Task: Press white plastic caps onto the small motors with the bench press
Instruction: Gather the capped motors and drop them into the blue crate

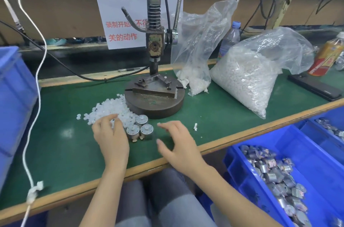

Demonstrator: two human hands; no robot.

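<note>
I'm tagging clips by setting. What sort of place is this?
Most likely a factory assembly bench: a hand-lever bench press, bagged white caps, and a blue bin of small motors.

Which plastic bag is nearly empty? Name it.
The bag beside the bench press: only a handful of white caps at its bottom; the other bag bulges full.

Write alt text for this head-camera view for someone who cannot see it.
A person's left hand reaches into a pile of white caps beside three small motors, in front of a bench press on a green table. The right hand hovers open nearby.
</note>
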